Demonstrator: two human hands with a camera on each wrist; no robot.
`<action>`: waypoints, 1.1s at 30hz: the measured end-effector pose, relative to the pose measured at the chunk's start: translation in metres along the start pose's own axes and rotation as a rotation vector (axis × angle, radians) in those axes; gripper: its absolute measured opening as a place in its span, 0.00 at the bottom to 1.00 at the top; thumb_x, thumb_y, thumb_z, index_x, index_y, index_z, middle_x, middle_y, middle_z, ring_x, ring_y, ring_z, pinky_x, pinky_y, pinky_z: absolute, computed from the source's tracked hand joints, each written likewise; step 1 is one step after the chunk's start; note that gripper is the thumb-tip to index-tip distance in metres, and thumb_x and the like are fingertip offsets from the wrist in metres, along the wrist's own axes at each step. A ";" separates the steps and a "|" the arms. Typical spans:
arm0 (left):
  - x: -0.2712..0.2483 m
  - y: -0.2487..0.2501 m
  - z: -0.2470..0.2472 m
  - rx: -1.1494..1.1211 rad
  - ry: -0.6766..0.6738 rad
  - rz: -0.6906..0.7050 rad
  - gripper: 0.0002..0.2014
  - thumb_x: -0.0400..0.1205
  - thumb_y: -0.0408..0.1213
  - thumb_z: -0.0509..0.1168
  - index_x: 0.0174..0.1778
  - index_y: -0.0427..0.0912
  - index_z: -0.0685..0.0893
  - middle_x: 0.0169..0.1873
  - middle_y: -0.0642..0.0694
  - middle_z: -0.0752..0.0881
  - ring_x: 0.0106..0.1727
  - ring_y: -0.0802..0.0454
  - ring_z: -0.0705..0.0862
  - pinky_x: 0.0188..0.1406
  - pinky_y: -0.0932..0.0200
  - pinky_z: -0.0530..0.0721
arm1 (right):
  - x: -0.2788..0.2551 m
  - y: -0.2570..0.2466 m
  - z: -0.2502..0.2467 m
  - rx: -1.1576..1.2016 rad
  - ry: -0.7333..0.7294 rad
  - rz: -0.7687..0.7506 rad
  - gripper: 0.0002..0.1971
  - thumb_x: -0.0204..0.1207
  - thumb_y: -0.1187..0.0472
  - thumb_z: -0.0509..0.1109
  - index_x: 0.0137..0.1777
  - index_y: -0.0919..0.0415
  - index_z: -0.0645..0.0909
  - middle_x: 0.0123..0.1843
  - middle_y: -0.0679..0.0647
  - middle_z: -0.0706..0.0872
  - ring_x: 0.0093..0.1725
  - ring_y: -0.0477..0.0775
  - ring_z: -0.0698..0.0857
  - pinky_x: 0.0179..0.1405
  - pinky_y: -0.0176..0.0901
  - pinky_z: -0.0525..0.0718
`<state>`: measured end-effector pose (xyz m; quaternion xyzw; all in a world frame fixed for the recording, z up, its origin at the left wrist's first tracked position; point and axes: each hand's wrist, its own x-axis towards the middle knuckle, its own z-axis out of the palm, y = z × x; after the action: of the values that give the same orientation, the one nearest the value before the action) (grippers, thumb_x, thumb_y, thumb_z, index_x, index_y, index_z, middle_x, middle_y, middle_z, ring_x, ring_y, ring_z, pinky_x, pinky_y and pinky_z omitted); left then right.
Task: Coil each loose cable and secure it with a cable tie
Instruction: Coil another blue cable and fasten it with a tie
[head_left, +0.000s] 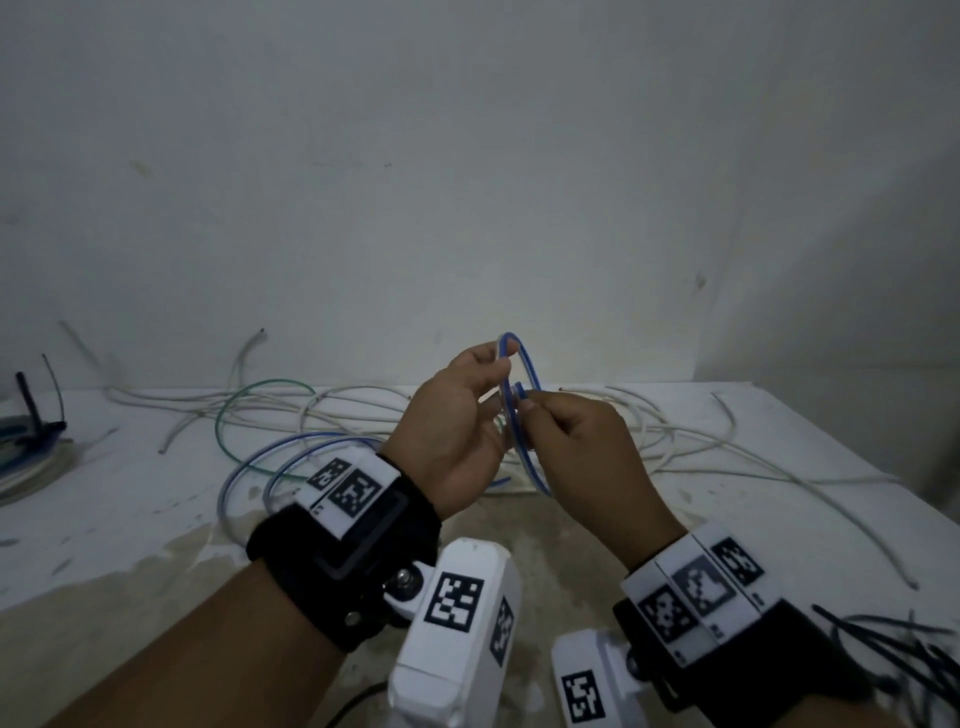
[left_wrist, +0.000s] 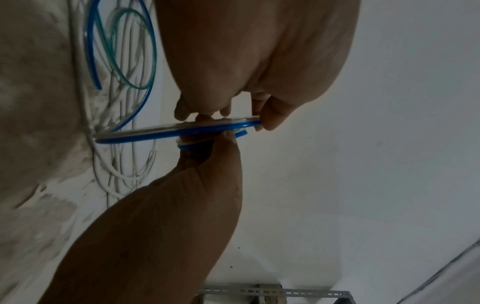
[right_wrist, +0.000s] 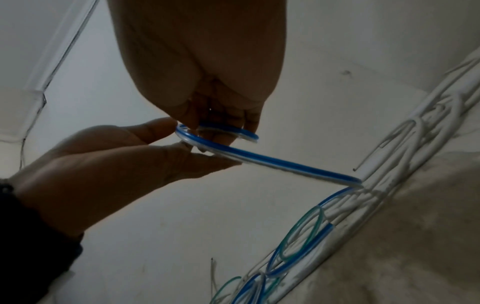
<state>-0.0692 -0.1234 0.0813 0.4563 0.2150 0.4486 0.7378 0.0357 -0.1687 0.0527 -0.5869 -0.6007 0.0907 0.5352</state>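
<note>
A blue-and-white cable (head_left: 529, 415) stands as an upright loop above the table, between both hands. My left hand (head_left: 462, 415) pinches the top of the loop with thumb and forefinger (left_wrist: 270, 117). My right hand (head_left: 566, 431) pinches the cable's free end at the loop's middle, fingers curled round it (right_wrist: 221, 131). The rest of the blue cable (head_left: 291, 457) trails down to the table (head_left: 156, 519) in two loose arcs. In the right wrist view the blue cable (right_wrist: 272, 162) runs from the fingers down to the pile.
Loose white cables (head_left: 701, 436) and a green cable (head_left: 244, 400) sprawl along the wall side of the table. Black cable ties (head_left: 914, 654) lie at the front right. Coiled cables (head_left: 31, 457) sit at the far left edge. A wall stands close behind.
</note>
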 end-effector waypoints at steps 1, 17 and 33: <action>-0.001 -0.001 0.001 0.014 -0.007 -0.004 0.10 0.87 0.33 0.55 0.57 0.42 0.81 0.35 0.45 0.79 0.31 0.51 0.79 0.34 0.55 0.79 | 0.000 -0.003 0.000 0.044 -0.017 0.017 0.18 0.82 0.58 0.60 0.41 0.71 0.85 0.37 0.66 0.86 0.40 0.63 0.83 0.43 0.54 0.82; 0.000 -0.038 -0.011 0.601 -0.007 0.230 0.06 0.77 0.37 0.67 0.40 0.39 0.79 0.41 0.48 0.82 0.46 0.53 0.81 0.48 0.53 0.79 | 0.013 -0.007 -0.012 0.697 0.090 0.268 0.13 0.85 0.62 0.57 0.46 0.60 0.82 0.34 0.49 0.86 0.31 0.44 0.80 0.37 0.35 0.81; 0.012 -0.051 -0.021 1.191 -0.261 0.405 0.14 0.82 0.42 0.67 0.39 0.36 0.90 0.32 0.37 0.88 0.33 0.47 0.85 0.38 0.54 0.79 | 0.017 -0.005 -0.045 0.979 0.083 0.270 0.15 0.86 0.62 0.51 0.48 0.65 0.79 0.26 0.48 0.77 0.25 0.46 0.74 0.34 0.40 0.82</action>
<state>-0.0550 -0.1122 0.0276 0.8704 0.2453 0.3235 0.2787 0.0711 -0.1804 0.0840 -0.3430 -0.3847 0.4066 0.7544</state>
